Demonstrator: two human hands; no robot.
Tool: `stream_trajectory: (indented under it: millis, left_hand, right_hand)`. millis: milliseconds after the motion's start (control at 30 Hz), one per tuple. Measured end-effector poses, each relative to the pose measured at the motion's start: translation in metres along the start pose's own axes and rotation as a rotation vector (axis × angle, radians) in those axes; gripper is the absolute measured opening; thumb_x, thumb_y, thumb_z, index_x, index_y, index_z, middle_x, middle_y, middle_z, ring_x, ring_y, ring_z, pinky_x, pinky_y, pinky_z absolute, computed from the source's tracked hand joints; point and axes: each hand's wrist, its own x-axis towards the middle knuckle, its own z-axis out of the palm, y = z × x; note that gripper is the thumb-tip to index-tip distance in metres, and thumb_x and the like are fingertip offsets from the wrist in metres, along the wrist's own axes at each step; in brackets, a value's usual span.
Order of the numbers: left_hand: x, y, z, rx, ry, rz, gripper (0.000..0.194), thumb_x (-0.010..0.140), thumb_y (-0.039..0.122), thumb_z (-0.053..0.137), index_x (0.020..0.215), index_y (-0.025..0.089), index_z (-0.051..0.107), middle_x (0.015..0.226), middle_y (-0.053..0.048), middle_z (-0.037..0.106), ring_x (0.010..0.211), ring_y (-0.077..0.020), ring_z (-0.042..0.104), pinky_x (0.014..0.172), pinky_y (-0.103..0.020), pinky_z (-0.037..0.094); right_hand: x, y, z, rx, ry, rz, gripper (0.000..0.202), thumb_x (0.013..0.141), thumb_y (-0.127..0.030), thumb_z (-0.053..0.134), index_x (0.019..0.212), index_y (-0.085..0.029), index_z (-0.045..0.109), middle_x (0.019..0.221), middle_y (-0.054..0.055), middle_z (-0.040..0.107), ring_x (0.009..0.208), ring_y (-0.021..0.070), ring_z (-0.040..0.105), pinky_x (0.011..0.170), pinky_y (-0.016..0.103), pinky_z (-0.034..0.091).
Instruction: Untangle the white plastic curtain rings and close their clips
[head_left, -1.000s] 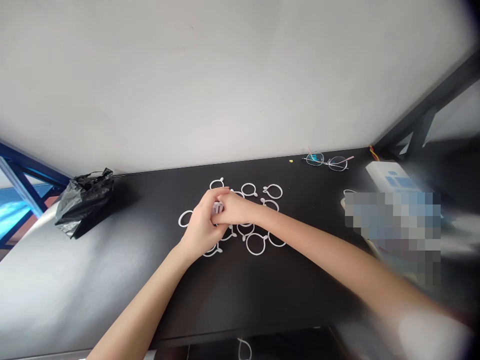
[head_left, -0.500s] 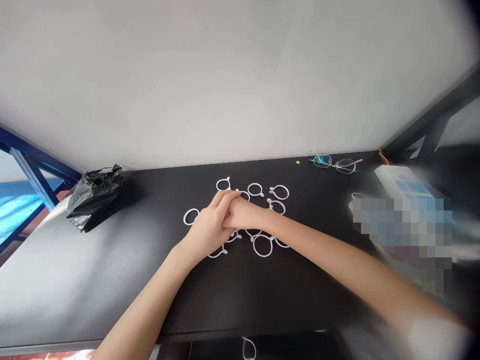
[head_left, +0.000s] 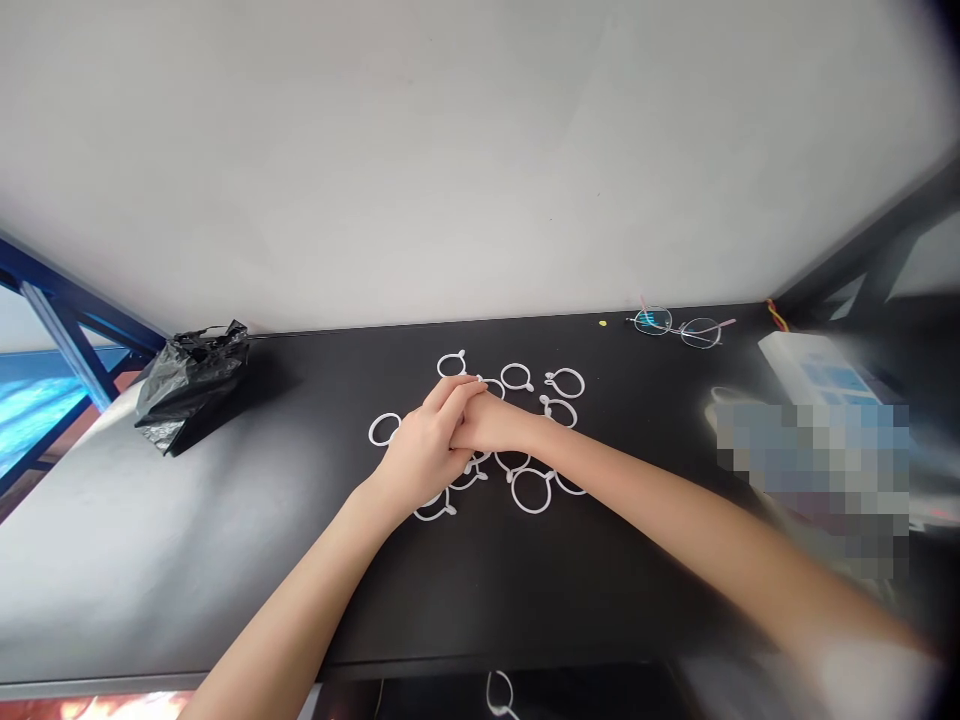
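A crumpled black plastic bag [head_left: 193, 380] sits leftmost on the worktop [head_left: 562, 585]. Next, white rings [head_left: 532, 511] lie around and partly behind the left hand [head_left: 427, 440], whose fingers curl over the right hand [head_left: 491, 424]; whether either hand grips a ring cannot be told. Light, careful finger pressure seems best, lest neighbouring rings catch. Eyeglasses [head_left: 678, 331] rest farther right.

light from left | pale glare on black tabletop [head_left: 90, 560] | bag [head_left: 196, 385] casts shadow rightward | right side blurred, pixelated

rings [head_left: 433, 518] partly covered, apparent white sleeve [head_left: 874, 665] blurred
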Motion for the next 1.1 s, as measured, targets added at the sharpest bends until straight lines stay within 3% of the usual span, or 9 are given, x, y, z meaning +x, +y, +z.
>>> stream_trajectory:
  millis: [200,400,667,800,933,1100]
  left_hand:
    - [-0.001,0.0,0.002,0.0,0.009,0.033,0.071,0.065,-0.008,0.043,0.13,0.021,0.043,0.14,-0.013,0.045,0.116,-0.0293,0.057,0.084,-0.041,0.057]
    - [0.0,0.002,0.001,0.031,0.126,0.114,0.067,0.069,-0.009,0.039,0.129,0.021,0.045,0.137,-0.014,0.046,0.117,-0.0282,0.057,0.083,-0.04,0.056]
    - [-0.001,0.003,0.006,0.105,0.221,0.189,0.065,0.069,-0.008,0.041,0.127,0.022,0.046,0.135,-0.016,0.047,0.109,-0.0275,0.06,0.069,-0.033,0.057]
    - [-0.001,0.002,0.008,0.133,0.293,0.252,0.068,0.074,-0.007,0.042,0.135,0.023,0.038,0.135,-0.017,0.047,0.115,-0.0285,0.057,0.078,-0.038,0.056]
    - [0.0,-0.002,0.009,0.168,0.465,0.311,0.072,0.081,-0.003,0.047,0.145,0.024,0.026,0.137,-0.018,0.046,0.123,-0.0289,0.051,0.089,-0.044,0.053]
    - [-0.002,-0.013,0.009,0.199,0.596,0.316,0.065,0.084,0.003,0.053,0.142,0.025,0.033,0.134,-0.015,0.051,0.118,-0.027,0.055,0.089,-0.041,0.054]
  right_hand:
    - [0.007,0.009,0.008,-0.106,0.088,-0.07,0.031,0.068,0.002,0.052,0.052,-0.02,0.036,0.053,-0.001,0.041,0.052,0.0118,0.04,0.045,0.031,0.031]
    - [0.009,0.012,0.01,-0.193,0.196,-0.135,0.029,0.073,-0.007,0.055,0.057,-0.02,0.035,0.054,-0.001,0.041,0.052,0.0113,0.037,0.046,0.03,0.029]
    - [0.001,0.002,0.001,-0.341,0.174,-0.196,0.032,0.07,-0.004,0.048,0.055,-0.019,0.024,0.048,-0.003,0.033,0.05,0.0097,0.034,0.048,0.029,0.023]
    - [-0.002,0.001,-0.001,-0.203,0.236,-0.232,0.031,0.067,-0.007,0.05,0.053,-0.019,0.024,0.048,-0.004,0.036,0.049,0.009,0.034,0.046,0.026,0.023]
    - [-0.004,-0.002,0.0,0.007,0.344,-0.272,0.026,0.066,-0.016,0.053,0.054,-0.02,0.03,0.051,-0.005,0.041,0.051,0.0093,0.041,0.048,0.023,0.028]
    - [-0.005,-0.004,0.002,0.125,0.412,-0.244,0.017,0.068,-0.02,0.06,0.065,-0.018,0.044,0.059,-0.005,0.05,0.054,0.0089,0.046,0.052,0.022,0.033]
